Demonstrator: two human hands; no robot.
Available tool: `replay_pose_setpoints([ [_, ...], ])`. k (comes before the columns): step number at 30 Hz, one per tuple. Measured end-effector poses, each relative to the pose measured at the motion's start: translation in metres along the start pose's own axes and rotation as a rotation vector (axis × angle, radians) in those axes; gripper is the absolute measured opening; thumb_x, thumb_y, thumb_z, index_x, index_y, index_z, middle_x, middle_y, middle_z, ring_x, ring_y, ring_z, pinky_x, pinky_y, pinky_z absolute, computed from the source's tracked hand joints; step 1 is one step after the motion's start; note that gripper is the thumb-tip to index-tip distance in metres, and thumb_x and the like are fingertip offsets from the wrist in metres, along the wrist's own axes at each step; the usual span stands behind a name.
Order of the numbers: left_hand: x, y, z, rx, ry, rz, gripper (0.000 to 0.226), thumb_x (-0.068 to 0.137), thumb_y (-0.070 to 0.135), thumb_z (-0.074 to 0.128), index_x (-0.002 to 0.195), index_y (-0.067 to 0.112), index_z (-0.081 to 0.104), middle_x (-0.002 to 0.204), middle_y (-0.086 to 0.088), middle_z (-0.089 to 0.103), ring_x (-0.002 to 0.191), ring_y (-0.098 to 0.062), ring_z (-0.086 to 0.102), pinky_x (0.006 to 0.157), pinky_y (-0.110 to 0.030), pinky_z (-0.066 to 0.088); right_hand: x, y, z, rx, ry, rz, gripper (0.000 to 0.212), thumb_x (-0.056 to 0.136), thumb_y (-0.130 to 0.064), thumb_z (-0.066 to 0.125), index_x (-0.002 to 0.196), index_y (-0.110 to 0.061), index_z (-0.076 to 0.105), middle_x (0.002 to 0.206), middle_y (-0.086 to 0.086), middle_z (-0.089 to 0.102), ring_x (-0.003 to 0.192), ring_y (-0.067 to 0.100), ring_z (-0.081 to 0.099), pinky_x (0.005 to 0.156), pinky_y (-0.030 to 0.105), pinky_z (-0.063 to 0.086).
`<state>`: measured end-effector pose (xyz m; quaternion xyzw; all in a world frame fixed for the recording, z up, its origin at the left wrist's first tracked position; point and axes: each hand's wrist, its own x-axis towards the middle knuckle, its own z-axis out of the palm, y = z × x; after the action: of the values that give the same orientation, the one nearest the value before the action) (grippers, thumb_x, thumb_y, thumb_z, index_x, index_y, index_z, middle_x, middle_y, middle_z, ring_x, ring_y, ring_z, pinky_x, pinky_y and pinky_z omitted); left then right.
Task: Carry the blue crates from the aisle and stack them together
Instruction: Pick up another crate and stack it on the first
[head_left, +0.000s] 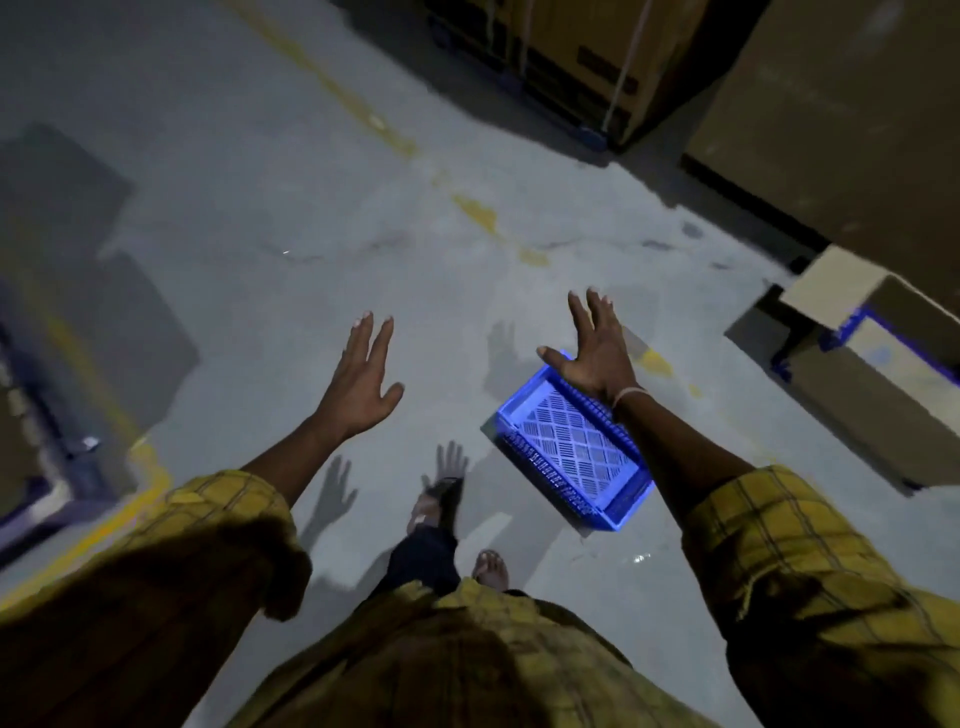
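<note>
One blue plastic crate (574, 452) with a slotted bottom lies on the grey concrete floor, just right of my feet. My right hand (589, 353) is stretched out above its far end, fingers spread and straight, holding nothing; my forearm hides the crate's right rim. My left hand (363, 384) reaches forward over bare floor to the left of the crate, fingers straight, also empty. Neither hand touches the crate.
Large cardboard boxes (841, 119) stand at the upper right, and a smaller box on a blue frame (862, 364) sits right of the crate. A worn yellow line (478, 210) runs across the floor. A dark pallet edge (31, 415) borders the left.
</note>
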<state>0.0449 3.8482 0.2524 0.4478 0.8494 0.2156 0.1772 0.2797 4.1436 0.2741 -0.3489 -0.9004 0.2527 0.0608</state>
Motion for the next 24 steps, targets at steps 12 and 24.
replay_pose_setpoints([
  [12,-0.257,-0.051,-0.024,-0.018,0.33,-0.396,0.093,0.089,0.04,0.052,0.163,0.017,0.001,0.169,-0.015,-0.009,0.156,-0.033,-0.009,0.126,-0.049,0.01,-0.043,-0.165,0.074,-0.112,-0.238,-0.443,0.097,0.084,-0.065,0.062,0.16,-0.025,0.016,0.167,0.009,0.009,0.154,0.029,-0.003,0.124,0.051,0.01],
  [24,-0.545,-0.119,-0.03,-0.091,0.65,-0.706,0.089,0.091,0.041,0.052,0.162,0.009,0.011,0.168,-0.02,0.0,0.156,-0.034,-0.004,0.126,-0.044,0.006,-0.166,-0.394,0.2,-0.159,-0.445,-0.836,0.095,0.087,-0.068,0.057,0.16,-0.027,0.013,0.168,0.006,0.005,0.154,0.027,-0.006,0.125,0.049,0.007],
])
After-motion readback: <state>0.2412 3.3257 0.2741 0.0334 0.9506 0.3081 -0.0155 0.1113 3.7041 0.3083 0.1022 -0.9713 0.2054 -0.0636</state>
